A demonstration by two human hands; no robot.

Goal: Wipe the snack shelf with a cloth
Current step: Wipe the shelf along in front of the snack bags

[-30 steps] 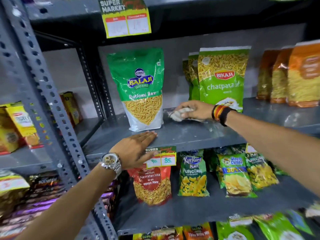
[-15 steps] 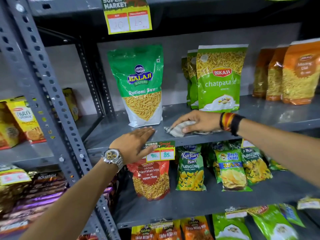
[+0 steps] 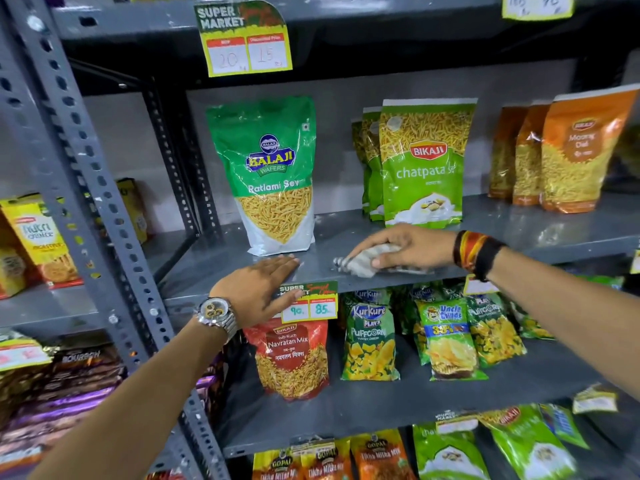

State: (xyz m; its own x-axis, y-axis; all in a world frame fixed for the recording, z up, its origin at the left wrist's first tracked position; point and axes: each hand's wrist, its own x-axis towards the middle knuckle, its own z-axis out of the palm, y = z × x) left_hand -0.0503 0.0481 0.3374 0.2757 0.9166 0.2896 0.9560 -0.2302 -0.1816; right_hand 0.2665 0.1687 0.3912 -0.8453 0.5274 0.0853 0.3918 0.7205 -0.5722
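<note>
Both arms reach forward, bare to the wrists. The left hand (image 3: 258,289) lies flat, palm down, fingers together, a watch on its wrist. Farther right, the right hand (image 3: 408,247) presses down with fingers curled, bands circling its wrist.

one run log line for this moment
step: wiping shelf | right hand: pressing cloth on shelf front | left hand: flat on shelf edge | Balaji bag: upright
</note>
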